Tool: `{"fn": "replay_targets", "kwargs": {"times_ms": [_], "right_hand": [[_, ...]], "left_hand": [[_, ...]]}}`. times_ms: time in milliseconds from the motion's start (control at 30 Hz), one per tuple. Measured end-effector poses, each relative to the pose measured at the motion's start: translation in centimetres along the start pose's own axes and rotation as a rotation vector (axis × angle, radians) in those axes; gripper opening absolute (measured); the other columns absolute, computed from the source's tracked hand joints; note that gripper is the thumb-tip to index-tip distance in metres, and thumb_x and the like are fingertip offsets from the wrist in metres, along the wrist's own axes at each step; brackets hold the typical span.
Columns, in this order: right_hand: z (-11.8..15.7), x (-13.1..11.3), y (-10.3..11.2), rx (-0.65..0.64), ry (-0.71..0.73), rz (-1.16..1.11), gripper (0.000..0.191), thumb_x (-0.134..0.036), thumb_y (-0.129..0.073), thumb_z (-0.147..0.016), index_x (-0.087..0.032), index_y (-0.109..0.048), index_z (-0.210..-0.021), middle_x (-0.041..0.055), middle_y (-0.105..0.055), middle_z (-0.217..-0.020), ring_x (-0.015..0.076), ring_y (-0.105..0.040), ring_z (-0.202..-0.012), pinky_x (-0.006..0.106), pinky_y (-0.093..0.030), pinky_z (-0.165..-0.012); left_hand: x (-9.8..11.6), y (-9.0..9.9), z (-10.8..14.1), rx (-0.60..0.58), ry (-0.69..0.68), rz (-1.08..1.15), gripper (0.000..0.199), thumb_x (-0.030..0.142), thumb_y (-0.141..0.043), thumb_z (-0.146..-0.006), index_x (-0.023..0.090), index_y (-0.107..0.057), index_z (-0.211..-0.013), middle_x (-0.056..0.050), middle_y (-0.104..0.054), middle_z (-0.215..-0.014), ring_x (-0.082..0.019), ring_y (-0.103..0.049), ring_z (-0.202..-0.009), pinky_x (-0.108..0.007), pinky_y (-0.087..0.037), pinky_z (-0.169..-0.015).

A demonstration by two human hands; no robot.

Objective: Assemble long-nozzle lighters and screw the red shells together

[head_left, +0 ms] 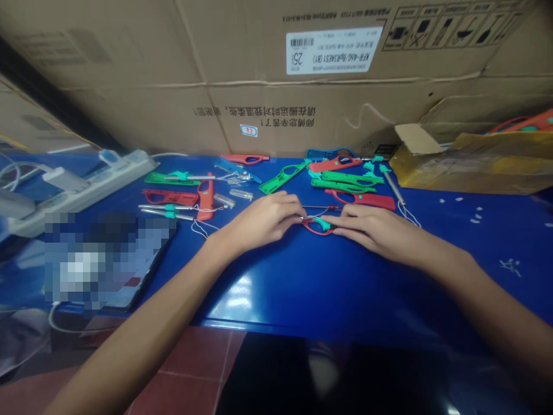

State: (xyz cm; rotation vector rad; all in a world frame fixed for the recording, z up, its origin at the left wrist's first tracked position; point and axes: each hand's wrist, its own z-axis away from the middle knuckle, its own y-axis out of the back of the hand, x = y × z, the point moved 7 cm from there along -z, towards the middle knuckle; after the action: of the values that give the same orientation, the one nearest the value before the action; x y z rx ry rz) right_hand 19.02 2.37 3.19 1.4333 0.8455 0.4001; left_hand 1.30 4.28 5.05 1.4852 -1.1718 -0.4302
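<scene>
Between my two hands is a red lighter handle (315, 229) with a teal trigger (323, 223) in its loop. My left hand (272, 218) pinches its left end, and the fingers of my right hand (371, 229) close on its right end. Part of the handle is hidden behind my fingers. Just beyond it lies a thin metal rod (317, 207) with a dark red end. Farther back are green handle shells (345, 182) and a red shell (371, 200). To the left, metal lighter tubes (168, 214) with teal triggers and white wires lie near a red handle piece (206, 202).
A white power strip (90, 193) with plugs runs along the left. In front of it lies a dark, partly blurred tablet-like device (147, 271). A large cardboard box (151, 104) stands behind the blue table (276, 288). At right is an open taped carton (470, 164).
</scene>
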Motion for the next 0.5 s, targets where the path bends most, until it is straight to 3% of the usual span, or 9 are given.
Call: {"fn": "replay_targets", "kwargs": {"times_ms": [233, 500], "right_hand": [[0.05, -0.15, 0.12, 0.01, 0.017, 0.027, 0.045, -0.038, -0.037, -0.108, -0.027, -0.056, -0.147, 0.0085, -0.063, -0.101, 0.0215, -0.063, -0.091, 0.035, -0.051, -0.083], [0.14, -0.67, 0.41, 0.06, 0.11, 0.037, 0.043, -0.036, -0.039, -0.108, -0.029, -0.057, -0.146, 0.0062, -0.064, -0.096, 0.0188, -0.065, -0.087, 0.031, -0.052, -0.08]], "left_hand": [[0.03, -0.21, -0.08, -0.014, 0.016, 0.023, 0.021, 0.012, -0.049, -0.101, 0.011, -0.07, -0.105, -0.01, -0.069, -0.102, -0.02, -0.066, -0.095, -0.034, -0.053, -0.087], [0.01, -0.29, -0.03, -0.067, 0.066, 0.046, 0.021, 0.017, -0.05, -0.102, 0.013, -0.069, -0.107, -0.009, -0.068, -0.104, -0.02, -0.066, -0.094, -0.035, -0.054, -0.086]]}}
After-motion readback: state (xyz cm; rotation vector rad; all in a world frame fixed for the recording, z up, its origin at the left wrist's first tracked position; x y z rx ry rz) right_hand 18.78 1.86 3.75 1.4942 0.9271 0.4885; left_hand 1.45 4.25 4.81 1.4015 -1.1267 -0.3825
